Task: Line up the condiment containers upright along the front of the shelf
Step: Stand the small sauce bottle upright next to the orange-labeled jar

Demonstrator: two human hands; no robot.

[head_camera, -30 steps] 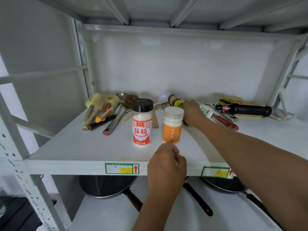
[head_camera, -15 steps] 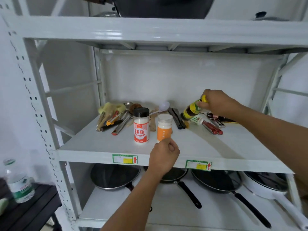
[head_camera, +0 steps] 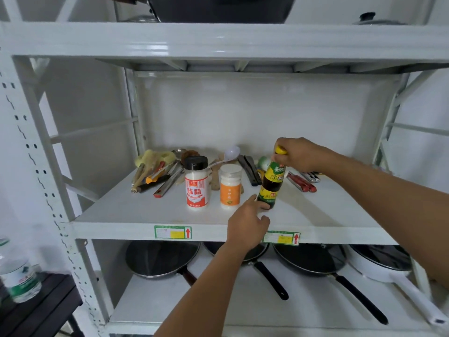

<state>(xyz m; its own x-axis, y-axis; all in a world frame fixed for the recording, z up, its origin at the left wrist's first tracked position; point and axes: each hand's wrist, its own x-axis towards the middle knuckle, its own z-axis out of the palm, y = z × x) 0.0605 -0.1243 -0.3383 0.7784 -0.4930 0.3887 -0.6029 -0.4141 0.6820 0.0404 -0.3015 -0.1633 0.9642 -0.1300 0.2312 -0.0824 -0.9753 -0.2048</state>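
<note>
On the white shelf (head_camera: 136, 215) two jars stand upright near the front: a black-lidded jar with a red label (head_camera: 196, 182) and, to its right, a white-lidded jar with an orange label (head_camera: 230, 187). Right of them a dark sauce bottle with a yellow cap (head_camera: 271, 183) stands almost upright, slightly tilted. My right hand (head_camera: 300, 154) grips its neck and cap from above. My left hand (head_camera: 247, 221) reaches from below, and its fingertips touch the bottle's base.
Utensils lie across the back of the shelf: a yellow-headed bundle (head_camera: 155, 166), a white ladle (head_camera: 230, 153), black tongs (head_camera: 250, 169), red-handled tools (head_camera: 301, 184). Several pans (head_camera: 162, 259) sit on the lower shelf. A water bottle (head_camera: 19, 276) stands at the far left.
My right hand has carried the sauce bottle from the back of the shelf forward and stood it beside the orange jar. My left hand has risen from the shelf edge to the bottle's base.
</note>
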